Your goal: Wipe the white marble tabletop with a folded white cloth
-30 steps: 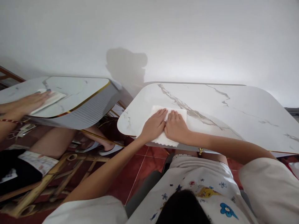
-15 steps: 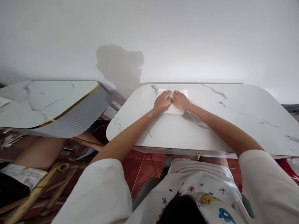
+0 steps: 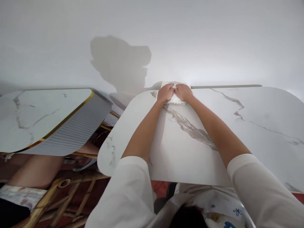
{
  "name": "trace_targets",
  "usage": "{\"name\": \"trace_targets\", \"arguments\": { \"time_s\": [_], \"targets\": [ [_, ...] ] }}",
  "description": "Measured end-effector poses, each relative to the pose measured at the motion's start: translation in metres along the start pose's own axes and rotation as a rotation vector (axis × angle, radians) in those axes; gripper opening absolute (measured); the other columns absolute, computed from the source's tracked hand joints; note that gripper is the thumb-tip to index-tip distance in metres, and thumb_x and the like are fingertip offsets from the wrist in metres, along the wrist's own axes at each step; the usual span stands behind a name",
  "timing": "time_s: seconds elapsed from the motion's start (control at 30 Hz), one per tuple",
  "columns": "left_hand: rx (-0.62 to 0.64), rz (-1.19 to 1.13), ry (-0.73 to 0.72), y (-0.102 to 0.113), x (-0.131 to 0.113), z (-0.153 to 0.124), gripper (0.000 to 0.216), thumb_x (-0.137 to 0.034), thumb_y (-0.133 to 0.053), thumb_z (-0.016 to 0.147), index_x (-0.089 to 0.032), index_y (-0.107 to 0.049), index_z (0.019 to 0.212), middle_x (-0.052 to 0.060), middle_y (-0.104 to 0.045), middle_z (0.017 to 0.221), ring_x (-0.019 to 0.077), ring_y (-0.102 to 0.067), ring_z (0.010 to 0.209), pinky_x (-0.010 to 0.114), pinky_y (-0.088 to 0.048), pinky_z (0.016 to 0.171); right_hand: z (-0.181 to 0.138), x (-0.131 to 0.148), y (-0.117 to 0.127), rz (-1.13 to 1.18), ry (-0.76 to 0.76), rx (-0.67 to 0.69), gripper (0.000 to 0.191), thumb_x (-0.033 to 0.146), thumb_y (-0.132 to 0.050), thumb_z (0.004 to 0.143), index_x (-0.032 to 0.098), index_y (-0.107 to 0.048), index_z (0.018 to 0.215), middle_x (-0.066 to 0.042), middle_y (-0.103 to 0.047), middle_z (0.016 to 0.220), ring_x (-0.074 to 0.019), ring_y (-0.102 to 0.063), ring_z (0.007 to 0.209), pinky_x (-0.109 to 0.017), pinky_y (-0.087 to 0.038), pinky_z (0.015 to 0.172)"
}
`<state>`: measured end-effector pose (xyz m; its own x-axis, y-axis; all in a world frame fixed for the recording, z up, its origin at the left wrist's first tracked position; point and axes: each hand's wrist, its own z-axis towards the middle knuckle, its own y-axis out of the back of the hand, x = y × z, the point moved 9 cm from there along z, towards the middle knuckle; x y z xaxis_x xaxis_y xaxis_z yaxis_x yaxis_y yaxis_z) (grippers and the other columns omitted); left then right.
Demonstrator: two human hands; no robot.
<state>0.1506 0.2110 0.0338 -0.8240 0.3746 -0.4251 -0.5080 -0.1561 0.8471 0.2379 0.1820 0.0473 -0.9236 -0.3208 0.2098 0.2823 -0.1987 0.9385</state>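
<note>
A white cloth [image 3: 177,100] with a scalloped edge lies at the far edge of a white marble-patterned table [image 3: 237,133], up against the wall. Both arms reach straight out over the tabletop to it. My left hand [image 3: 165,93] presses down on its left half, fingers curled into it. Close beside it, my right hand [image 3: 184,92] grips the right half in the same way, the thumbs almost meeting. Part of the cloth is hidden beneath the hands.
A pale wall [image 3: 213,41] rises right behind the table. At left stands a second marble-patterned table [image 3: 45,110] with gold trim and a ribbed side. Another person's leg [image 3: 38,171] and a bamboo chair [image 3: 63,190] are below it.
Both hands have pushed the cloth away from me, from just inside the far edge up to the wall. My body leans further over the table.
</note>
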Motion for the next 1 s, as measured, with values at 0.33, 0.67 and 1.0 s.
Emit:
{"name": "trace_targets", "arguments": {
  "time_s": [0.33, 0.67, 1.0],
  "targets": [
    [0.01, 0.024, -0.023, 0.001, -0.003, 0.003, 0.046, -0.027, -0.034, 0.088, -0.019, -0.059, 0.126, 0.004, -0.056, 0.136, 0.0233, -0.048, 0.128, 0.037, -0.035, 0.109, 0.004, 0.0, -0.002, -0.038, -0.003, -0.03, 0.038, 0.019, -0.031, 0.096, 0.004, -0.06, 0.115, -0.019, -0.063, 0.119, -0.0291, -0.056, 0.112, -0.039, -0.039, 0.094],
    [0.044, 0.124, -0.186, 0.006, -0.029, -0.051, 0.051, -0.022, -0.031, 0.088, -0.016, -0.047, 0.136, 0.007, -0.046, 0.144, 0.0211, -0.038, 0.136, 0.036, -0.026, 0.116, -0.051, 0.022, 0.001, -0.021, -0.004, -0.022, 0.052, 0.019, -0.028, 0.095, -0.004, -0.037, 0.141, -0.02, -0.037, 0.148, -0.0296, -0.031, 0.138, -0.039, -0.021, 0.111],
    [0.144, 0.242, -0.361, 0.032, -0.058, -0.165, 0.057, -0.022, -0.026, 0.088, -0.008, -0.034, 0.143, 0.012, -0.037, 0.15, 0.0241, -0.024, 0.143, 0.045, -0.018, 0.119, -0.148, 0.082, 0.013, -0.036, -0.046, 0.047, 0.058, 0.021, -0.032, 0.093, -0.009, -0.028, 0.143, -0.026, -0.027, 0.151, -0.0327, -0.024, 0.141, -0.044, -0.02, 0.114]
  ]
}}
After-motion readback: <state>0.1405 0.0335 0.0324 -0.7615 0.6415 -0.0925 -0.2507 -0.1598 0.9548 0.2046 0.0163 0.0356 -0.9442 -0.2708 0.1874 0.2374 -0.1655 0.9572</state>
